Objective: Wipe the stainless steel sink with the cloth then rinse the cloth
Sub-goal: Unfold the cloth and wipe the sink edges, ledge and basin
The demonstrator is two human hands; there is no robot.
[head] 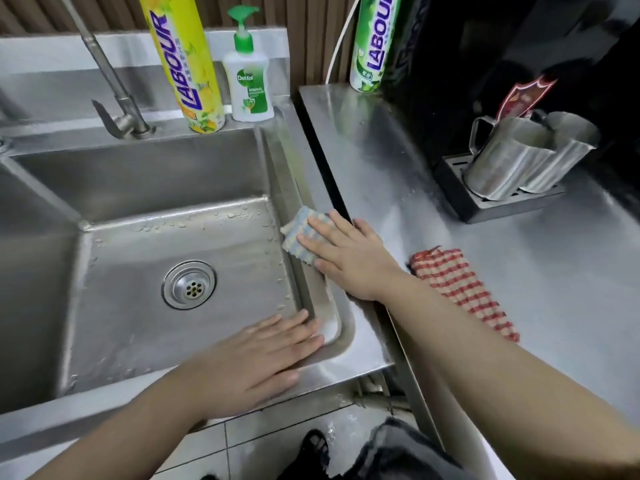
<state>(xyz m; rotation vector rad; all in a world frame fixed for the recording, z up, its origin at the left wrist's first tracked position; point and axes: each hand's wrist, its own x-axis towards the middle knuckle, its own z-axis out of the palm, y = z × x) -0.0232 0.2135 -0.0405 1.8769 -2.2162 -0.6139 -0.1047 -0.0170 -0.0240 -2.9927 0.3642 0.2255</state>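
The right hand (349, 261) lies flat, fingers straight and close together, pressing the cloth (297, 232) down on the right rim of the sink (138, 174). The cloth, checked in blue and yellow, is folded; its right part sits under the fingers and its left edge hangs over the rim toward the basin. The thumb reaches toward the seam where the sink meets the counter (519, 271).

The left hand (263, 358) is nearer the camera, also flat with straight fingers, resting on the sink's near right corner. It holds nothing and is well apart from the cloth, with bare rim between them.

In the basin, water drops dot the floor and the drain (188, 285) sits near the middle. At the back stand the tap (114, 84), a yellow bottle (183, 64) and a pump bottle (247, 84) just beside it.

On the counter a red cloth (460, 289) lies beside the right forearm. Further back two steel jugs (509, 157) stand touching on a black tray (485, 211), and a green bottle (374, 39) stands at the back edge.
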